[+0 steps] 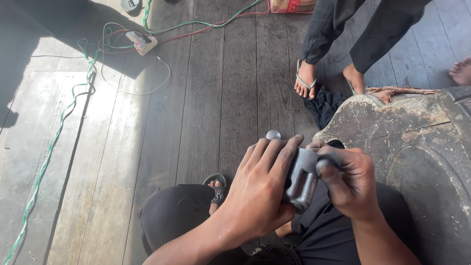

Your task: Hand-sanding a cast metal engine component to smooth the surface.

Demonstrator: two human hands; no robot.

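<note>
Left hand (257,194) fingers wrap the grey metal part (301,179) from above, right hand (348,184) fingers pinch its far edge; steady grip likely needs the part kept tight between both palms

Both forearms are bare, with no sleeves, watch or rings in view. The left hand (257,191) and the right hand (351,184) show dark, greasy-looking smudges on the fingers, heaviest on the right fingertips. The person wears black trousers (174,216), loose over the knees on either side of the hands. Just left of the left hand, a foot sits in a dark strapped sandal (217,189), its pale marking too small to make out.
</note>
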